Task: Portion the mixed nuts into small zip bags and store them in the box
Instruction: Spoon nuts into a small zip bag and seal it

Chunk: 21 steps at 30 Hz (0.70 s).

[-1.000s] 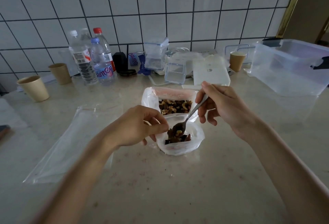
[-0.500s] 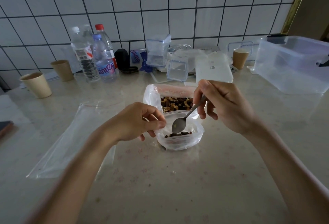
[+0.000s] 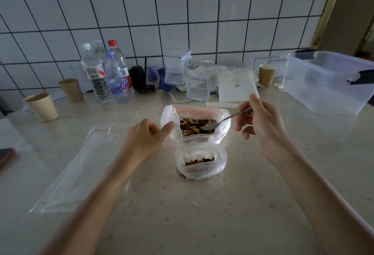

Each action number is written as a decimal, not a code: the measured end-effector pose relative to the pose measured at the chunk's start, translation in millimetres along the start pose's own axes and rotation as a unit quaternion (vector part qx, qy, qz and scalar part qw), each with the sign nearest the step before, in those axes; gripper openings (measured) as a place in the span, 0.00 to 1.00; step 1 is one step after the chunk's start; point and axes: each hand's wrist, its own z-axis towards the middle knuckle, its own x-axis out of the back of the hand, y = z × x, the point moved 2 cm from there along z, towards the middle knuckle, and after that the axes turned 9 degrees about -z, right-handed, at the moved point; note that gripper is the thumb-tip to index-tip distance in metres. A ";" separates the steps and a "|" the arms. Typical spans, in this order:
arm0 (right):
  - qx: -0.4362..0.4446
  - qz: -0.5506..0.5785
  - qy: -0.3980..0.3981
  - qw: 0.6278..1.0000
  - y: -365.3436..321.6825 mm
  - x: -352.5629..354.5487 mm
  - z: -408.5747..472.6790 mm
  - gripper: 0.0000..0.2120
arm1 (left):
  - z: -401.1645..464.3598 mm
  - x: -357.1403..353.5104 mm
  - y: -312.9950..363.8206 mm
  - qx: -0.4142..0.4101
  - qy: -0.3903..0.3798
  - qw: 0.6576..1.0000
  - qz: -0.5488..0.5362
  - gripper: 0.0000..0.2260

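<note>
The spoon (image 3: 217, 122) has moved into the big bag (image 3: 223, 131), right hand (image 3: 261, 127) fingers grasping it, left hand (image 3: 145, 139) fingers released.

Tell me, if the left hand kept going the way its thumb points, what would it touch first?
Most likely the big nut bag: the left hand has its thumb aimed at the bag's near side wall, seemingly touching it already, though depth is hard to judge.

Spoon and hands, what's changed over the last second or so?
The spoon, held by the right hand, left the small bag and went back into the big nut bag, its bowl now on the nuts. The left hand let go of the small bag's rim and now touches the big bag's left edge with its thumb. The small bag stands on its own; the box is unchanged.
</note>
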 end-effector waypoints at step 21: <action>-0.024 -0.062 -0.162 0.984 16.4 -26.4 -9.0 0.15 | -1.2 -24.1 14.9 -0.045 -0.013 0.992 -0.113 0.06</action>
